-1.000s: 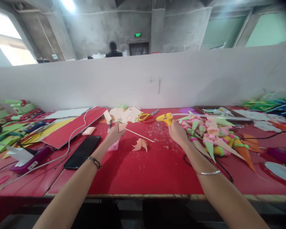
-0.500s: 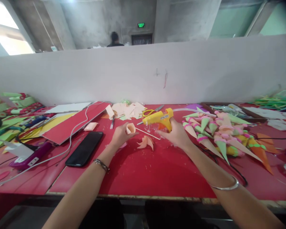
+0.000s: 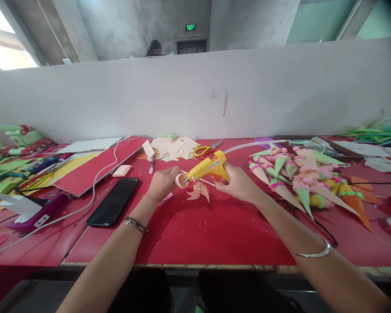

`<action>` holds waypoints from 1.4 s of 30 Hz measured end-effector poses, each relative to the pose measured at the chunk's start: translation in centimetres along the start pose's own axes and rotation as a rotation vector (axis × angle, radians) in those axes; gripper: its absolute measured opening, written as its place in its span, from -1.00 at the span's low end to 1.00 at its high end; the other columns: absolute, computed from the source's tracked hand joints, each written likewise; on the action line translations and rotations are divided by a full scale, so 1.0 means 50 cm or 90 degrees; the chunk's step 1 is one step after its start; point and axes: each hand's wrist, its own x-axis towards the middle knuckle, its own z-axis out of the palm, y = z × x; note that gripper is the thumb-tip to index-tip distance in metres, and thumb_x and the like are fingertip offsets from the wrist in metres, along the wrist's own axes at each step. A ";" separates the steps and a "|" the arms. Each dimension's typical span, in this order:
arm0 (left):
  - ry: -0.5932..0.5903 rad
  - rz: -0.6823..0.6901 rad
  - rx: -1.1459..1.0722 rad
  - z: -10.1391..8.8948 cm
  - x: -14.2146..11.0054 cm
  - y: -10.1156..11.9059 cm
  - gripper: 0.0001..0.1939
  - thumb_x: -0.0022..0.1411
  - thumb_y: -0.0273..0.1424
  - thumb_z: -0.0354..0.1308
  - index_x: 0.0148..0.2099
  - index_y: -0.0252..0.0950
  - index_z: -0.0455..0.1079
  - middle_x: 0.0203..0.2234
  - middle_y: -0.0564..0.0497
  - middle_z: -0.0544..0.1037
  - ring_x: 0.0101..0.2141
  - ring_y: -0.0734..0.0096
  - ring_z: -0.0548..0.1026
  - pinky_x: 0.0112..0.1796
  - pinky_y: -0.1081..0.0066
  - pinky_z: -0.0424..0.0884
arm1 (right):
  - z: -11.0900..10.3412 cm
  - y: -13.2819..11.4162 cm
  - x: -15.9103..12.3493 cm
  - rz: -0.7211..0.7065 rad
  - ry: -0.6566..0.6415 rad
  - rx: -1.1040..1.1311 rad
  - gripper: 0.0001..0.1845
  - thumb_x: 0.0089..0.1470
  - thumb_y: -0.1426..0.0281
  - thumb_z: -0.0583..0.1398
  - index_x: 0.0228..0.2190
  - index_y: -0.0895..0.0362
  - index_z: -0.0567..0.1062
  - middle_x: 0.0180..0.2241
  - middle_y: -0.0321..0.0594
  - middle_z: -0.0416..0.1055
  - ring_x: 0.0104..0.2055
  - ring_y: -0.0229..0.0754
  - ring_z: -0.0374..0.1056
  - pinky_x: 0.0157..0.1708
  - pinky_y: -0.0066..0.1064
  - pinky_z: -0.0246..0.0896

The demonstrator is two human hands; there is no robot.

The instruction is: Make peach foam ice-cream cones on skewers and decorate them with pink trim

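Observation:
My left hand is closed around a small peach-coloured rolled tube, its open end facing right. A yellow hot glue gun is gripped in my right hand, a clear glue stick trailing from its back. The gun's nozzle is at the mouth of the tube; whether it touches the rim I cannot tell. Just below the gun, a peach star-shaped cutout lies on the red table. A thin pale stick is partly hidden behind the gun.
On the right lies a pile of pastel cones. Yellow-handled scissors and peach cut pieces lie at the back. A black phone, a white cable and a purple power strip are on the left.
My right hand has moved left with the glue gun, bringing its nozzle from above and right of the tube to the tube's mouth. My left hand still holds the tube. The view has shifted slightly.

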 end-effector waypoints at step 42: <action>-0.034 -0.057 0.005 0.020 -0.001 0.004 -0.57 0.08 -0.02 -0.07 -0.27 -0.30 0.29 -0.66 -0.01 0.40 -0.58 0.33 0.42 -0.59 0.49 0.16 | 0.006 0.002 0.004 0.046 0.097 -0.201 -0.59 -0.04 0.26 0.04 -0.15 0.24 0.24 -0.45 -0.11 0.40 -0.48 -0.13 0.32 -0.56 -0.44 0.00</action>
